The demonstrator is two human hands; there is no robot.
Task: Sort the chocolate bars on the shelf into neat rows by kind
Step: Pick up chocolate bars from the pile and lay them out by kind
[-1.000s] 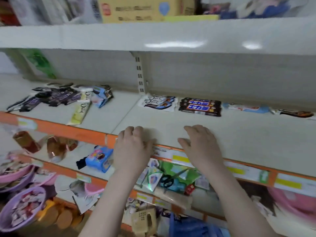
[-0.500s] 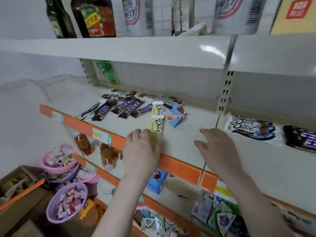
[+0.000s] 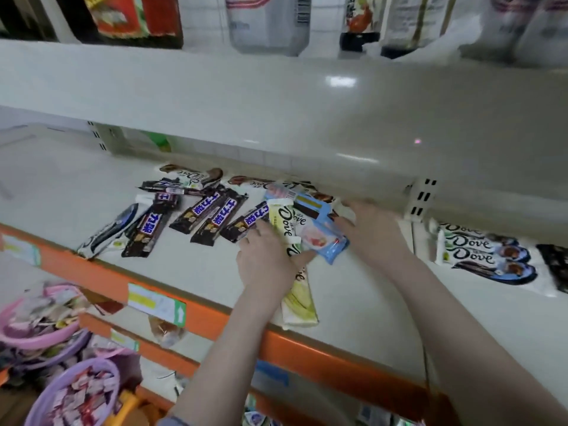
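Evidently closed the left hand [image 3: 266,259] over a pale yellow Dove bar [image 3: 287,221], fingers curled at 1 edge and thumb across toward the blue packet [image 3: 322,238]. Put the right hand [image 3: 373,233] against that packet's far end; cannot tell whether gripping or only touching. Left the jumbled dark bars [image 3: 209,216] just beside, unsorted on the shelf [image 3: 215,281], and 2 Dove bars [image 3: 479,253] already laid well apart to the right.

Could easily drag the overlapping packet along, or nudge a 2nd yellow bar [image 3: 299,302] off the orange front edge [image 3: 101,275], lying right at the lip. Might also scrape knuckles under the low upper shelf [image 3: 276,96].

Half a second earlier, hovered both hands near the front edge, short of the heap; since then, reached into it.
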